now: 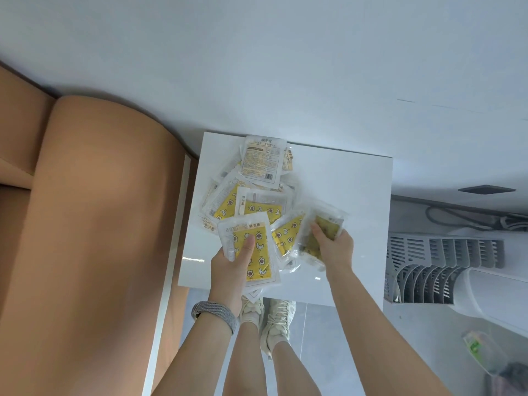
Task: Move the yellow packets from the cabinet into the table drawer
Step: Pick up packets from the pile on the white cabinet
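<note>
A person looks down at a small white surface point(343, 195) that carries a loose heap of yellow packets point(257, 201), clear wrappers with yellow panels printed with stars and moons. The heap spreads from the far edge of the surface toward the near edge, the packets overlapping one another; one at the far end lies with its printed back and barcode up.

The left hand point(231, 270) grips a packet point(257, 252) at the near side of the heap, thumb laid across its yellow face and fingers curled under its left edge. This packet hangs partly past the near edge of the surface. A grey watch band point(214, 311) circles the left wrist.

The right hand point(334, 247) holds another packet point(320, 232) at the right side of the heap, fingers curled over its yellow middle so that the wrapper crumples.

Left of the surface stands a tan padded piece of furniture point(85, 224). To the right sits a grey slatted basket point(434, 267). Below the surface, on the grey floor, are the person's pale laced shoes point(274, 315).
</note>
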The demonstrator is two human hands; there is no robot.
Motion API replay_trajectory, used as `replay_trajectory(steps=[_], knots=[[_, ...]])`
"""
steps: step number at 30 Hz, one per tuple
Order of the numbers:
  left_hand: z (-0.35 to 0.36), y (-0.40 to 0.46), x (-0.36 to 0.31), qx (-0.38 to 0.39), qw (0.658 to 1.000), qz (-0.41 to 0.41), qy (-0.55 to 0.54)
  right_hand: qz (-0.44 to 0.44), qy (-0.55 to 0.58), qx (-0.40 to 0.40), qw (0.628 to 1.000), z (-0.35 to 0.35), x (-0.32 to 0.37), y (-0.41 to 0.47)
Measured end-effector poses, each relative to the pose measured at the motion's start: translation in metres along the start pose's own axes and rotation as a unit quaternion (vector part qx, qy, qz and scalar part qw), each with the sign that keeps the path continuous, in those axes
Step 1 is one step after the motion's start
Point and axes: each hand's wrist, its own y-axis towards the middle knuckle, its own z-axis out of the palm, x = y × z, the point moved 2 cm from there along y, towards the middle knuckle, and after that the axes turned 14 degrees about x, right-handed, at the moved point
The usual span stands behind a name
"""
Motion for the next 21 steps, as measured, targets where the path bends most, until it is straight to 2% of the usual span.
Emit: replay_trajectory(steps=[3,6,9,21], knots=[[0.000,-0.001,0.002,0.003,1.000,-0.001,0.007,0.026,-0.098,-0.019,0.995,0.011,0.001,0.002],[-0.001,-0.002,0.004,0.006,1.000,-0.001,0.011,0.064,-0.132,-0.067,0.987,0.017,0.006,0.003],[-0.002,-0.002,0.003,0.006,1.000,0.001,0.016,0.072,-0.173,-0.072,0.980,0.018,0.008,0.006],[-0.001,0.004,0.003,0.006,1.000,-0.001,0.003,0.038,-0.186,-0.089,0.978,0.018,0.009,0.009]])
